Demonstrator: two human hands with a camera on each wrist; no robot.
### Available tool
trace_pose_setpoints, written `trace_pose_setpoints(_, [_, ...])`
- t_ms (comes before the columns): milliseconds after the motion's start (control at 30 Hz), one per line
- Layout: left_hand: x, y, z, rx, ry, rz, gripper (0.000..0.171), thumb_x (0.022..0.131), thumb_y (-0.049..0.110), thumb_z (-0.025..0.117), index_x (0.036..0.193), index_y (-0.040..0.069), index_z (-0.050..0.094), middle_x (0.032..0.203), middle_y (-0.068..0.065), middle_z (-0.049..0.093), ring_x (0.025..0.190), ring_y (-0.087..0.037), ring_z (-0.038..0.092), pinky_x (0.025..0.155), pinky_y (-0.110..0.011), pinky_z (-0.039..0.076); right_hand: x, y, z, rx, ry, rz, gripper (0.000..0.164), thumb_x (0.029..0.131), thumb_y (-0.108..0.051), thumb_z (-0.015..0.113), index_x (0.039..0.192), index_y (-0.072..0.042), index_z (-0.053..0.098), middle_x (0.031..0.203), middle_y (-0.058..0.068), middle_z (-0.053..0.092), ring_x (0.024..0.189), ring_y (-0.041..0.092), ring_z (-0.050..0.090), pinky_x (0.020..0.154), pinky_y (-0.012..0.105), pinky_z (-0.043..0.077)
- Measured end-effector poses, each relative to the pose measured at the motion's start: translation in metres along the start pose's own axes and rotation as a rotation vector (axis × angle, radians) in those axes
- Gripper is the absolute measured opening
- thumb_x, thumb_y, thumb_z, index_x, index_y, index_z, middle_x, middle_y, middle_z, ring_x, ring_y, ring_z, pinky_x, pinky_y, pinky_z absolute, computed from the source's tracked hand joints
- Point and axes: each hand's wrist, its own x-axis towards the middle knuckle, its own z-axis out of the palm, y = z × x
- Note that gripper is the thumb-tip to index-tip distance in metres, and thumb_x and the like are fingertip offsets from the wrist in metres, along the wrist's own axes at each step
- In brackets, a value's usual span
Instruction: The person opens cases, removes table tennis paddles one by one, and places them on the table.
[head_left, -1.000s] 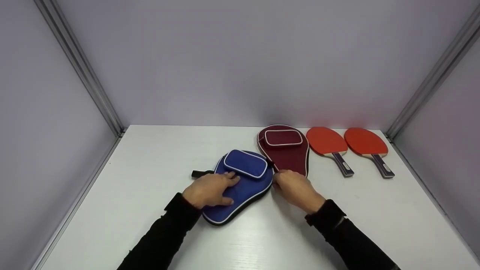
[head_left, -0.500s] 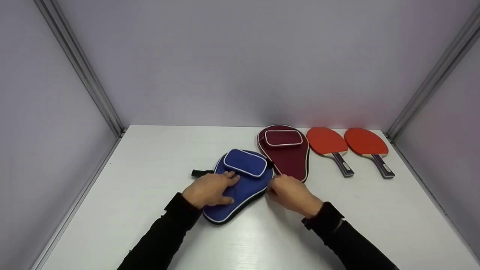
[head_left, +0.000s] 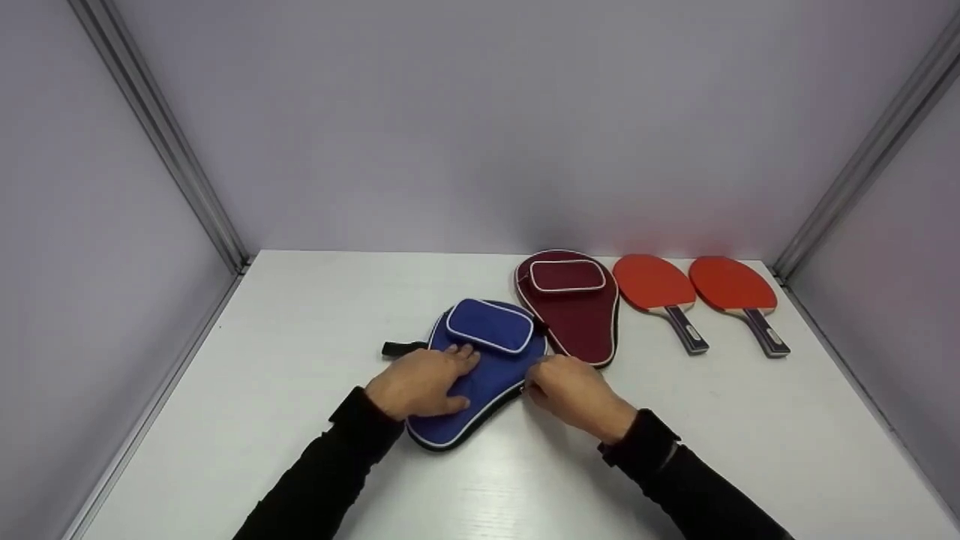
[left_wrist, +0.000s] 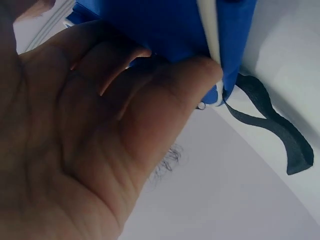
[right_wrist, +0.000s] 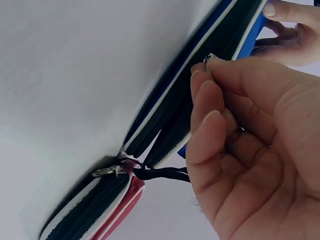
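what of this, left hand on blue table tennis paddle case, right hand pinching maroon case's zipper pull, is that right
Wrong case: the right hand pinches the zipper pull of the blue table tennis paddle case, not the maroon one, as the right wrist view shows.

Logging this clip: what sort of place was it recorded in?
Probably a purpose-built recording booth: plain pale panels rise on three sides of the white table, with grey metal framing at the corners.
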Motion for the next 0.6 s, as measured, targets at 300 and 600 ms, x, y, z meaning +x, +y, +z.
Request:
trace_pose_setpoints(300, [0.004, -0.005, 0.014, 0.06, 0.007, 0.003, 0.08, 0.108, 0.048, 0.08, 0.172, 0.006, 0.059, 0.176, -0.013, 0.062, 0.167, -0.03, 0.059, 0.134, -0.05, 0.055, 0.0, 0.008, 0.004, -0.036, 0.033, 0.055, 0.023, 0.093, 0.0, 0.088, 0.079, -0.01, 0.074, 0.08, 0.007, 0.075, 0.072, 0.029, 0.076, 0.061, 0.044, 0.062])
trace_pose_setpoints(600, [-0.007, 0.011, -0.001, 0.002, -0.067, 0.04, 0.09, 0.105, 0.063, 0.082, 0.176, 0.014, 0.055, 0.183, -0.009, 0.054, 0.174, -0.027, 0.05, 0.135, -0.052, 0.054, 0.001, 0.019, 0.006, -0.054, 0.059, 0.158, 0.018, 0.097, 0.0, 0.085, 0.083, -0.008, 0.076, 0.084, 0.013, 0.078, 0.08, 0.041, 0.08, 0.067, 0.059, 0.066])
